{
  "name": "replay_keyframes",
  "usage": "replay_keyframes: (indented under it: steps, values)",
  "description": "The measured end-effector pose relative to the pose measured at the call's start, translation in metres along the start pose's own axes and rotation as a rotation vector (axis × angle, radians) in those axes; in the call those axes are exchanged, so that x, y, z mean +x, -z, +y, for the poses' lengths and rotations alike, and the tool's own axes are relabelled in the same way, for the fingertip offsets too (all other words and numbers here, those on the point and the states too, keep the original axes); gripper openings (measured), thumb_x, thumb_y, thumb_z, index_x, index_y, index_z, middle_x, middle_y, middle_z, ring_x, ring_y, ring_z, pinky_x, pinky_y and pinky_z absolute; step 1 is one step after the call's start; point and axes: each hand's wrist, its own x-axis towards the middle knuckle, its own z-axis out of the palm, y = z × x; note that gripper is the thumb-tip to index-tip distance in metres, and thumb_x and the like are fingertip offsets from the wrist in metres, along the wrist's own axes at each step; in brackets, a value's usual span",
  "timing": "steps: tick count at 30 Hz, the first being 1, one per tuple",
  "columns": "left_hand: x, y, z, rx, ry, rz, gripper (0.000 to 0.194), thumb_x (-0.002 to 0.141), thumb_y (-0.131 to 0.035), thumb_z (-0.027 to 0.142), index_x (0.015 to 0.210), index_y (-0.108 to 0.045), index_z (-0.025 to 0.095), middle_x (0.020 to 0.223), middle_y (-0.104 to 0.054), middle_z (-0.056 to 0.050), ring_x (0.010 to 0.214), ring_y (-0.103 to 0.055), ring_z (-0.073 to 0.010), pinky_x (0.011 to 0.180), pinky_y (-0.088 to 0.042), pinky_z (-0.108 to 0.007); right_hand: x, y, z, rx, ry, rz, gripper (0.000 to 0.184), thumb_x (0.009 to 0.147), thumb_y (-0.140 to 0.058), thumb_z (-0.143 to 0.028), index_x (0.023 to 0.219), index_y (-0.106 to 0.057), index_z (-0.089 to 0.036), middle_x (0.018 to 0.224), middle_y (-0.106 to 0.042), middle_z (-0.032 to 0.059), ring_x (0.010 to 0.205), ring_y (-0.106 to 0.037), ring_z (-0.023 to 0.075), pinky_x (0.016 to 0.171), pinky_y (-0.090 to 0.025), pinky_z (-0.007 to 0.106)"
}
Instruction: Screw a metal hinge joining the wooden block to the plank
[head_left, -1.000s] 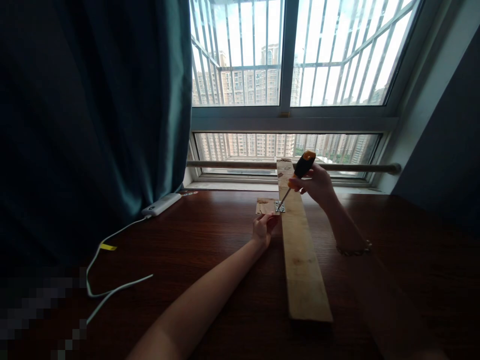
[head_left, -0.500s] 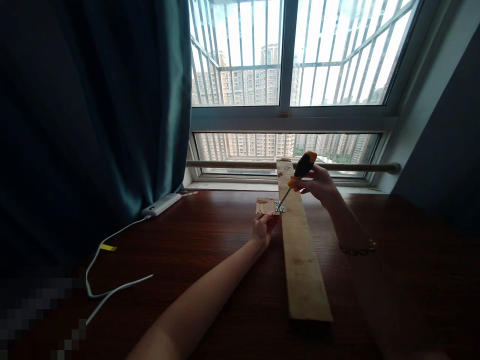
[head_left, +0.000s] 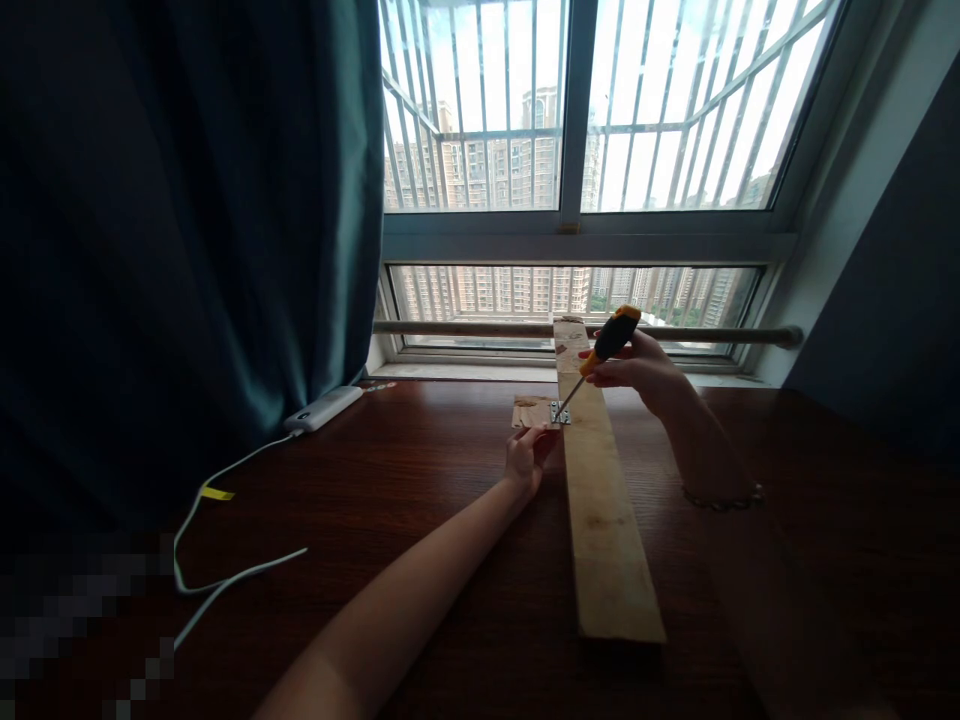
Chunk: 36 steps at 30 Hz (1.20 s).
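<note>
A screwdriver (head_left: 616,334) with a black and orange handle is gripped by my right hand (head_left: 646,372). It leans to the right, its tip down at a metal hinge (head_left: 559,412). The hinge bridges a small wooden block (head_left: 529,411) and a long wooden plank (head_left: 604,510). My left hand (head_left: 526,458) is closed on the near edge of the small block, just below the hinge; some of its fingers are hidden. Whether the tip sits in a screw is too small to tell.
The dark wooden tabletop (head_left: 360,500) carries a white power strip (head_left: 324,409) and a white cable (head_left: 225,583) at the left. A dark curtain (head_left: 322,200) hangs beside them. Behind the plank's far end runs a horizontal rail (head_left: 720,336) before the window.
The screwdriver handle has tipped slightly further right, and my right hand and wrist have shifted right with it. My left hand, the block and the plank stay in place.
</note>
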Motion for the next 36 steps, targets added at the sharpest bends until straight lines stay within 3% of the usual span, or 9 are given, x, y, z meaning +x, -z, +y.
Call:
replay_keyframes:
  steps: [3,7,9,14,20,23,29,32,36]
  values:
    - [0.0,0.001,0.0,-0.002,0.002,-0.005,0.008,0.06,-0.068,0.015,0.064,-0.062,0.012,0.062,-0.067,-0.004,0.06,-0.063,-0.0129,0.063,-0.049,-0.023,0.002,-0.002,0.004,-0.104,0.044,0.071,0.036,0.049,-0.075,-0.021,0.078,-0.054,-0.016,0.077,-0.068,0.0064,0.053,-0.064,0.018,0.047,-0.053,0.029]
    - [0.001,0.002,-0.001,0.002,0.006,-0.004,0.01,0.059,-0.069,0.016,0.064,-0.061,0.012,0.061,-0.067,-0.004,0.061,-0.063,-0.0133,0.063,-0.049,-0.023,0.007,-0.01,0.014,-0.415,0.211,0.334,0.038,0.05,-0.076,-0.035,0.074,-0.051,-0.017,0.067,-0.064,0.0037,0.043,-0.058,0.0159,0.034,-0.046,0.025]
    - [0.001,0.002,-0.001,0.004,0.008,-0.006,0.011,0.059,-0.069,0.016,0.064,-0.06,0.012,0.062,-0.067,-0.004,0.061,-0.064,-0.0138,0.064,-0.049,-0.024,0.009,-0.013,0.017,-0.476,0.247,0.388,0.042,0.051,-0.076,-0.04,0.077,-0.05,-0.018,0.068,-0.063,0.0028,0.041,-0.057,0.0146,0.032,-0.044,0.024]
    - [0.0,0.001,0.0,-0.002,0.005,-0.011,0.01,0.059,-0.069,0.015,0.065,-0.061,0.012,0.062,-0.067,-0.004,0.06,-0.063,-0.0136,0.066,-0.049,-0.025,0.005,-0.013,0.014,-0.302,0.15,0.217,0.049,0.052,-0.076,-0.039,0.086,-0.046,-0.019,0.074,-0.064,0.0027,0.04,-0.057,0.0136,0.033,-0.046,0.024]
    - [0.001,0.001,-0.002,-0.036,-0.004,-0.038,0.011,0.059,-0.069,0.015,0.066,-0.062,0.011,0.064,-0.068,-0.004,0.061,-0.063,-0.0131,0.066,-0.049,-0.024,-0.01,-0.009,-0.003,-0.025,0.062,-0.089,0.049,0.049,-0.079,-0.028,0.089,-0.051,-0.018,0.078,-0.065,0.0031,0.061,-0.065,0.0184,0.057,-0.057,0.033]
    - [0.002,0.002,-0.003,-0.046,0.005,-0.021,0.01,0.058,-0.069,0.014,0.063,-0.061,0.012,0.062,-0.067,-0.004,0.059,-0.063,-0.0129,0.065,-0.049,-0.024,-0.01,-0.01,0.001,-0.146,0.097,-0.015,0.046,0.05,-0.079,-0.036,0.085,-0.055,-0.018,0.076,-0.066,0.0041,0.057,-0.065,0.0196,0.053,-0.055,0.034]
    - [0.002,0.002,-0.006,-0.047,0.018,-0.021,0.008,0.059,-0.068,0.014,0.062,-0.061,0.013,0.061,-0.067,-0.003,0.059,-0.063,-0.014,0.066,-0.049,-0.026,-0.001,-0.016,0.027,-0.58,0.304,0.389,0.041,0.052,-0.075,-0.049,0.07,-0.057,-0.018,0.061,-0.063,0.0027,0.044,-0.059,0.0176,0.041,-0.046,0.029]
    - [0.0,0.002,-0.006,-0.041,0.024,-0.014,0.008,0.059,-0.067,0.015,0.063,-0.061,0.013,0.062,-0.067,-0.004,0.06,-0.063,-0.0144,0.068,-0.049,-0.027,0.0,-0.018,0.031,-0.413,0.256,0.349,0.043,0.053,-0.075,-0.048,0.079,-0.057,-0.018,0.066,-0.065,0.0025,0.037,-0.053,0.0125,0.034,-0.042,0.026]
    - [-0.002,0.002,-0.006,-0.05,0.024,-0.019,0.011,0.057,-0.068,0.015,0.065,-0.061,0.012,0.062,-0.067,-0.005,0.06,-0.064,-0.0152,0.067,-0.048,-0.027,-0.005,-0.016,0.021,-0.152,0.15,0.132,0.042,0.051,-0.078,-0.039,0.083,-0.058,-0.02,0.077,-0.068,0.0041,0.046,-0.058,0.013,0.04,-0.048,0.027]
